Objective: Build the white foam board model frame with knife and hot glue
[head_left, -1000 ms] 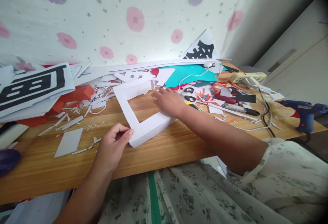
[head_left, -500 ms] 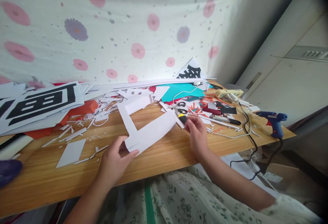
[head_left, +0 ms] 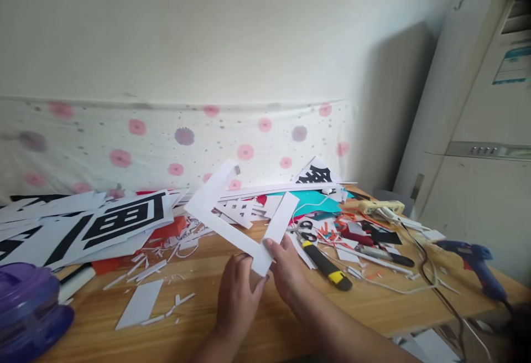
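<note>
Both hands grip a white cut-out board piece (head_left: 232,232), shaped like an angular bracket with wide arms, raised above the wooden table (head_left: 194,302). My left hand (head_left: 238,291) pinches its lower end between thumb and fingers. My right hand (head_left: 288,263) holds the same piece a little higher, its thumb pressed on the white face. Just right of that hand, a black-and-yellow utility knife (head_left: 327,266) lies on the table. A white rectangular offcut (head_left: 140,303) rests to the left of my left hand.
Sheets with black characters (head_left: 124,219) are stacked at left, beside a purple container (head_left: 31,313). Scraps and a turquoise sheet (head_left: 319,202) lie at the back. On the right are a power strip (head_left: 381,207), a blue glue gun (head_left: 473,260) and trailing cables (head_left: 423,258).
My right hand has let go of the utility knife, now lying on the table, and grips the white piece. The piece has turned and my left hand has shifted right. The view has tilted up.
</note>
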The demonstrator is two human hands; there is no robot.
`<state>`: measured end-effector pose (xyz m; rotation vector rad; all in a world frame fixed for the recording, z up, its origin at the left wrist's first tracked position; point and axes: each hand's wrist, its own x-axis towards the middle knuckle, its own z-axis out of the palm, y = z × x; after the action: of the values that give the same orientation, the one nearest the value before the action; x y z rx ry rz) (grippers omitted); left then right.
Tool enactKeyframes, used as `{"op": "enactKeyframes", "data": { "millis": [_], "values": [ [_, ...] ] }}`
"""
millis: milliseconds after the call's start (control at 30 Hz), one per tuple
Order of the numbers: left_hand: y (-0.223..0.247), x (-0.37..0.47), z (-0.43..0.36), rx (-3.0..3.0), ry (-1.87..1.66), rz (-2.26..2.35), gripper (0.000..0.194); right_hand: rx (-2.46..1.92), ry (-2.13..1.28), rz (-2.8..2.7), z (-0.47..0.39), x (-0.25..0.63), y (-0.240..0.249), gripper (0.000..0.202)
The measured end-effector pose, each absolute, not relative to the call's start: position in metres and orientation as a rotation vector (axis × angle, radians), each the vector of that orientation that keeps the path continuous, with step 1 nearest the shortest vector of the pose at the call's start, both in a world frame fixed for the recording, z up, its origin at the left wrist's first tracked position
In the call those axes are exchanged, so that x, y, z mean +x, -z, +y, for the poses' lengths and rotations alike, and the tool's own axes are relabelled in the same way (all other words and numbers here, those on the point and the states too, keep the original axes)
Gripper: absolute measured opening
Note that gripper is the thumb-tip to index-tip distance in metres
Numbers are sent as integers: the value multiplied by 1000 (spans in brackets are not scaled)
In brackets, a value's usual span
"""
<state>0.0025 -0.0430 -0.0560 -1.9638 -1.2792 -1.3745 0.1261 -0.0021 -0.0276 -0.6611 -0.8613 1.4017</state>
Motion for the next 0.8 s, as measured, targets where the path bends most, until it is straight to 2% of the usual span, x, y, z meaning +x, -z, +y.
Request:
{"op": "enactKeyframes", "data": {
  "millis": [100, 167, 267, 300, 367, 500, 800],
  "values": [
    [41, -31, -38, -1998, 1375, -1191, 24, -592, -1368, -966, 25, 142, 23, 54],
    [26, -65, -33, -1761, 1614, -1217, 25, -543, -1359, -1042, 42, 156, 20, 59],
    [-1, -113, -10, -1523, 2214, -1586, 55, -497, -1366, -1123, 64, 170, 20, 63],
    [-8, -124, 0, -1590, 2284, -1655, 65, -488, -1371, -1143, 71, 171, 21, 64],
    [-17, -138, 21, -1822, 2341, -1756, 68, -480, -1383, -1181, 82, 168, 23, 67],
    [-6, -149, 48, -2182, 2450, -1913, 63, -495, -1407, -1254, 98, 155, 27, 67],
    [25, -168, 53, -2318, 2579, -2007, 72, -633, -1393, -1314, 109, 150, 52, 66]
  ]
}}
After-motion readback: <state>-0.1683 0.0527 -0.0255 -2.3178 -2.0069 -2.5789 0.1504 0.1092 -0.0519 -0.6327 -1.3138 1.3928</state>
